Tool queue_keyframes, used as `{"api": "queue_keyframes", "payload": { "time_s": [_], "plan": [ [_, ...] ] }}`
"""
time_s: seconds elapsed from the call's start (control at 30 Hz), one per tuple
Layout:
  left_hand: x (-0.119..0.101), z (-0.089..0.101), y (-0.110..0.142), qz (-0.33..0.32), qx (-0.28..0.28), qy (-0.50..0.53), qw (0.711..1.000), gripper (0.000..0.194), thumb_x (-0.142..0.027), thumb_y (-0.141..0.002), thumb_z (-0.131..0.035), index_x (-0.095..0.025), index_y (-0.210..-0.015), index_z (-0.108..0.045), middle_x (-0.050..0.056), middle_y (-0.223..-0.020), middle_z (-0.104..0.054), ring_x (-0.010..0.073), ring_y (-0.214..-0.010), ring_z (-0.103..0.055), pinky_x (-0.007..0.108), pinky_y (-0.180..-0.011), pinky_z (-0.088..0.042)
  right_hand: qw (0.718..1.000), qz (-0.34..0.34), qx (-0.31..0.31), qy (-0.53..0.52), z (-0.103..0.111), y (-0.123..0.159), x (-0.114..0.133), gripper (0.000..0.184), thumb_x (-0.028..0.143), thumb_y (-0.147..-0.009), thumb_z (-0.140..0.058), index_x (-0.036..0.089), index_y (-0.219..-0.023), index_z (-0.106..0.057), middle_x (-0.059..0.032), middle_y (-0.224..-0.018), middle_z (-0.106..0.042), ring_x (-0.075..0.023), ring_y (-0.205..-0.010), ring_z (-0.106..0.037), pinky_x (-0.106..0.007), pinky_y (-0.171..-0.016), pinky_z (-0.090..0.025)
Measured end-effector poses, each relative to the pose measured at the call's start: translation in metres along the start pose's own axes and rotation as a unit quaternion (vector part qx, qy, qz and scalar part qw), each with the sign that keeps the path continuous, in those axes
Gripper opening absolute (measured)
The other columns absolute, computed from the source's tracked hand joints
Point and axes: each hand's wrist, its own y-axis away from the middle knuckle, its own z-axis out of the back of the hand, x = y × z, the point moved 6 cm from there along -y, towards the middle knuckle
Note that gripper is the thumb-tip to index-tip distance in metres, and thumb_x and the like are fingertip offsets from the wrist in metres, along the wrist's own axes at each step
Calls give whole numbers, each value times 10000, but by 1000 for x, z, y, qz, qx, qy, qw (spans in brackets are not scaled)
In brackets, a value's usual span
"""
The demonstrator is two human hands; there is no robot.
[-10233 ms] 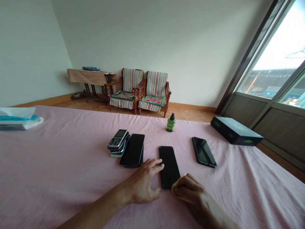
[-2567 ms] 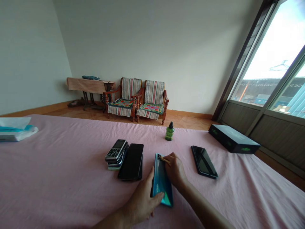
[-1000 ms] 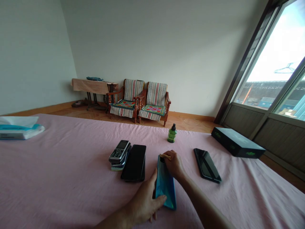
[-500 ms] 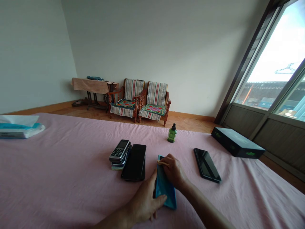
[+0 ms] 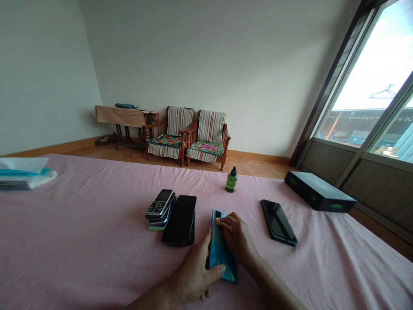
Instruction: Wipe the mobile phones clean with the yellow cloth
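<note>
A shiny blue smartphone (image 5: 222, 254) lies on the pink cloth in front of me, its camera block at the far end. My left hand (image 5: 196, 269) steadies it from the left, the thumb resting over the near part of its back and the fingers along its side. Between the fingers of my right hand (image 5: 238, 237) is a small folded yellowish cloth (image 5: 223, 222), pressed on the phone's back just below the camera block. Most of that cloth is hidden by the hand.
Left of the blue phone lie a black smartphone (image 5: 180, 219) and a stack topped by a keypad phone (image 5: 160, 203). Another dark smartphone (image 5: 278, 221) and a black box (image 5: 319, 191) are on the right. A green spray bottle (image 5: 231, 181) stands behind; a tissue pack (image 5: 27, 174) lies far left.
My right hand has slid the cloth slightly nearer and right across the phone's back, uncovering more of the camera block. My left hand keeps its hold. The whole view has shifted a little.
</note>
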Motion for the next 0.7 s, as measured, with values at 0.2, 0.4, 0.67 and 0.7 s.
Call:
{"api": "queue_keyframes", "payload": {
  "time_s": [0.2,0.4,0.67,0.7],
  "plan": [
    [0,1,1,25,31,-5,999,1065,-116,-682,-662,-220,-1483,33,-45,-696,-594,73,-369,-488,133,-304,-365,998,-31,-29,40,9,-3,-26,310,54,-780,-441,165,-859,-719,-61,-798,-589,-179,-750,-576,-274,-681,-432],
    [6,1,0,56,47,-39,997,1045,-76,-653,-654,-174,-1488,-33,-70,-648,-586,85,-371,-491,167,-339,-375,999,6,5,49,7,9,-5,307,18,-747,-475,192,-827,-716,-56,-810,-586,-193,-811,-540,-282,-727,-418],
    [-25,4,11,-121,-58,-264,955,496,-127,-524,-838,-205,-978,-653,16,-994,-605,218,-901,-583,291,-788,-453,994,24,26,100,3,12,-3,356,-38,-741,-453,185,-841,-712,-54,-806,-568,-180,-800,-520,-262,-708,-400],
    [-25,3,12,-125,-56,-275,952,480,-136,-537,-838,-212,-974,-654,16,-1019,-596,217,-919,-580,292,-810,-450,993,24,24,111,1,5,-5,355,-37,-750,-450,187,-832,-712,-52,-798,-562,-179,-800,-516,-261,-713,-397]
  ]
}}
